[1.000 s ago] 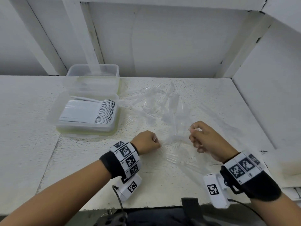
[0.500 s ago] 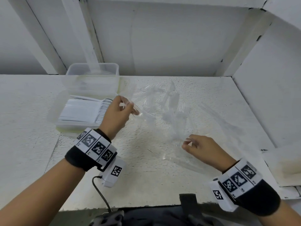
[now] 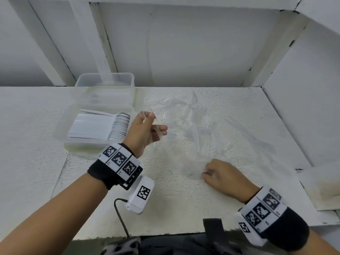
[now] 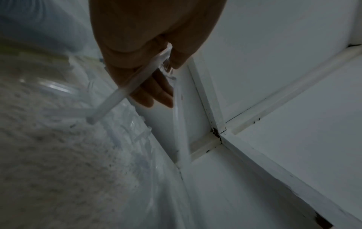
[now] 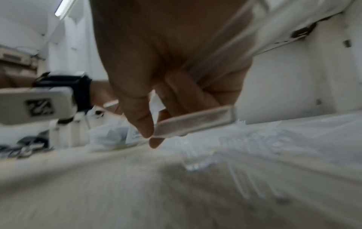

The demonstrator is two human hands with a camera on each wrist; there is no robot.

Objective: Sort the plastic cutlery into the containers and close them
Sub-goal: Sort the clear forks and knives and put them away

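- Right hand (image 3: 223,176) sat low on the table (image 3: 33,129), nearest the body, fingers curled down at the near edge of the clear cutlery pile (image 3: 198,129).
- Right wrist view: thumb and fingers (image 5: 137,108) pinched the flat handle of a clear piece (image 5: 195,122); a second clear handle (image 5: 221,46) ran across the palm. Which kind of cutlery: couldn't tell, frame blurred.
- Left hand (image 3: 145,133) was raised above the table, between pile and containers, just right of the near container (image 3: 97,129).
- Left wrist view: left hand (image 4: 149,46) gripped two clear pieces, one handle (image 4: 117,96) angled down-left, the other (image 4: 181,124) hanging nearly straight down. Heads were hidden in the grip, so type unclear.
- In the head view tines or a tip poked up past the left fingertips (image 3: 147,115).
- Near container was open, holding a neat stack of white cutlery, heads toward the right side.
- Far container (image 3: 104,89) was clear, directly behind the near one, touching it, back against the wall (image 3: 202,52). Contents were hard to make out.
- Rest of the clear pile was spread loose on the table from centre toward the right side panel (image 3: 303,107), a few pieces lying apart to the right.
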